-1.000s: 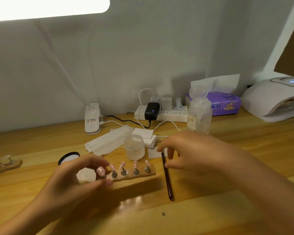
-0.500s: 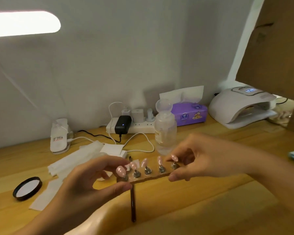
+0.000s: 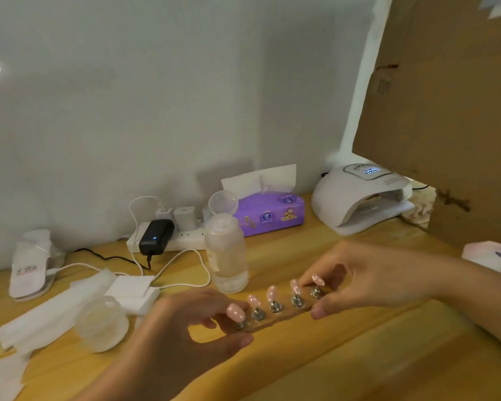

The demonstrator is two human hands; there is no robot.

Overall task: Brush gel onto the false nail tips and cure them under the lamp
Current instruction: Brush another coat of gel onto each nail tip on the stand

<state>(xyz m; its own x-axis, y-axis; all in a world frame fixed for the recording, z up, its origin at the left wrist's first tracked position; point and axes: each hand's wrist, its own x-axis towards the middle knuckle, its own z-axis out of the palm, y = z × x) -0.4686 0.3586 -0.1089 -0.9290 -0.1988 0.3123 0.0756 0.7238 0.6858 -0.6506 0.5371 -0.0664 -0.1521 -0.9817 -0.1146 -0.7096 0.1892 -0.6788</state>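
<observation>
I pinch the wooden nail-tip holder [image 3: 275, 321] at both ends, my left hand [image 3: 185, 340] on its near left end, my right hand [image 3: 368, 276] on its far right end. It carries five pink false nail tips [image 3: 272, 293] on metal stands above the wooden desk [image 3: 344, 357], with the white curing lamp [image 3: 356, 198] well apart at the far right.

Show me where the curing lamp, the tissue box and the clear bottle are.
curing lamp [image 3: 356, 195]: head view, on its white domed top.
tissue box [image 3: 272, 215]: head view, on its purple front face.
clear bottle [image 3: 227, 253]: head view, on its body.
</observation>
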